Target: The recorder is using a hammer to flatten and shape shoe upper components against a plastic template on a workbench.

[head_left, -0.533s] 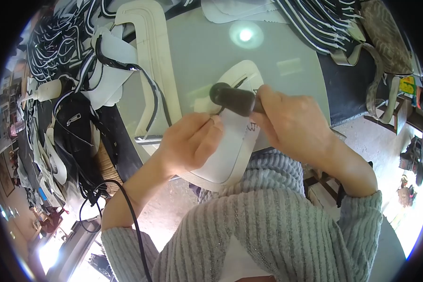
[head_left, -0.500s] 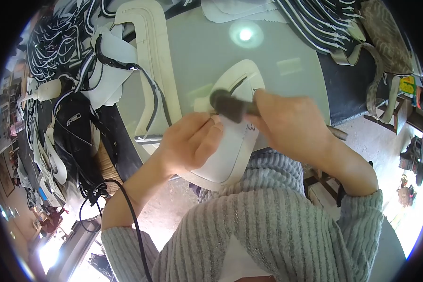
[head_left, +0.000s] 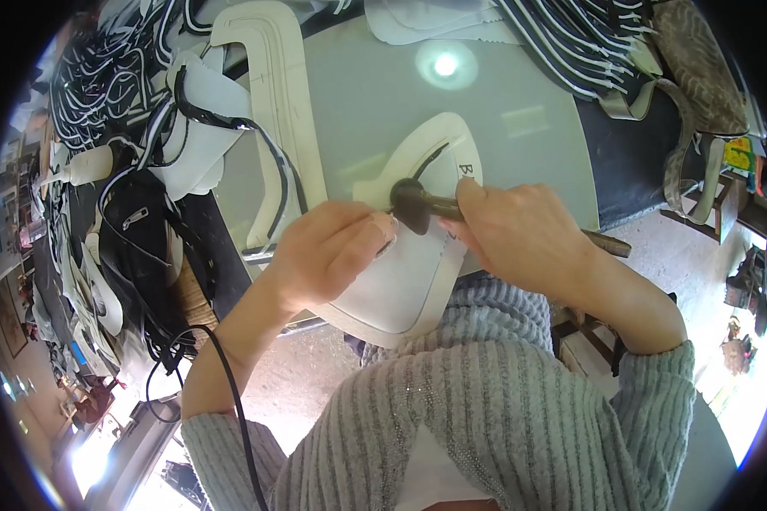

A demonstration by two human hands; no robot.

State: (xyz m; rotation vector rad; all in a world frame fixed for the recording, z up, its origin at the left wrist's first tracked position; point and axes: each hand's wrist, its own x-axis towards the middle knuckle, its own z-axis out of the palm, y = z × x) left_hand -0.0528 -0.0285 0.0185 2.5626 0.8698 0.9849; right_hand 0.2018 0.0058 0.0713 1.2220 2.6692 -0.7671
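- from afar i see the right hand [head_left: 524, 234] wrapped round a hammer [head_left: 412, 207], over the pale panel [head_left: 396, 289]; probably head-heavy, best held mid-handle.
- left hand [head_left: 332, 255], fingers bent beside it: grip unclear.
- panel, table's [head_left: 541, 170] near edge: seemingly light, stiffish; i'd steady its rim.

A hammer [head_left: 413, 209], its dark head rounded, is held level in the right hand [head_left: 524, 234], the brown handle [head_left: 609, 244] jutting out past the grip. The head is over a pale panel [head_left: 392, 294], whether touching is unclear, just beside the left hand's [head_left: 328, 255] fingertips. Cream-bordered around a whiter center, the panel lies flat on the table [head_left: 349, 102], narrow end pointing away, a dark slit near that end and dark markings along its right edge.
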